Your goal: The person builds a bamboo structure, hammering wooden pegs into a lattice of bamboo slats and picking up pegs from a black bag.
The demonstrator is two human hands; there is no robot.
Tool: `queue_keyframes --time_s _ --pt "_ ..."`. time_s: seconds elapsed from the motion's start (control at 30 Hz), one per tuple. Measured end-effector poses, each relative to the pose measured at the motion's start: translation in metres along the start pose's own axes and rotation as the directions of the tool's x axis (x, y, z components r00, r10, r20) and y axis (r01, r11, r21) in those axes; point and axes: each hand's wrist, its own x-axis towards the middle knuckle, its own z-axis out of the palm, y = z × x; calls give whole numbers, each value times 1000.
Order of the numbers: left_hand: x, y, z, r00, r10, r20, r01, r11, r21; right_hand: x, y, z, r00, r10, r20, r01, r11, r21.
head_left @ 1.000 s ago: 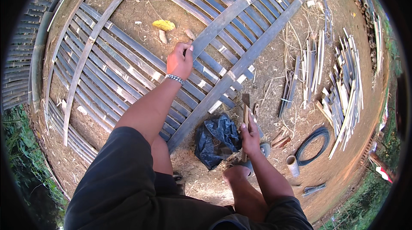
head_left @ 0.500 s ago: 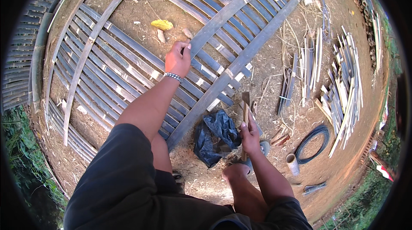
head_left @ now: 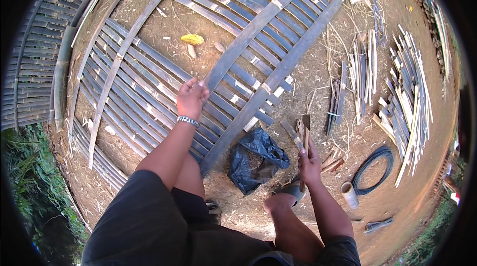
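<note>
In front of me lies a panel of dark split-bamboo slats [head_left: 149, 87] with long crosspieces. My left hand [head_left: 191, 101], wearing a chain bracelet, is over the slats beside the end of a wide crosspiece [head_left: 223, 65]. Its fingers are curled together; whatever they pinch, if anything, is too small to make out. My right hand [head_left: 310, 167] is closed around a wooden-handled tool [head_left: 305, 134] with a dark, narrow end pointing away from me. Close to that tool is a pale strip [head_left: 291, 134]; I cannot tell whether my hand holds it too. A crumpled black plastic bag [head_left: 243, 161] sits between my hands.
Bundles of split bamboo [head_left: 410, 102] lie at the right, near a coil of black line [head_left: 373, 170] and a short bamboo tube [head_left: 350, 195]. A yellow object [head_left: 192, 39] lies on the soil beyond my left hand. Another slatted panel [head_left: 37, 67] stands at the far left.
My left hand has drawn back from the crosspiece's end, toward the left and nearer to me. My right hand, with the tool, has shifted slightly right. The whole view has also shifted.
</note>
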Motion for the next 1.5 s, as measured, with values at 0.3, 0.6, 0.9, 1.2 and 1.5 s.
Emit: queue_keyframes --time_s 0.3,0.6,0.9,1.2,1.5 --pt "-32 -14 -9 911 -170 375 121 981 150 15 25 3 999 -35 4 35 994 -100" --pt "-17 -7 10 933 62 355 -173 942 287 1 -4 17 954 -276 115 298 895 -330" --pt "27 -3 45 906 364 215 -421 819 391 -7 -12 21 969 -211 131 240 929 -283" --pt "49 2 73 749 574 330 -652 553 518 -6 -12 31 971 -202 128 231 932 -279" --pt "51 -9 72 673 649 354 -699 404 590 2 -47 47 945 -276 174 318 900 -298"
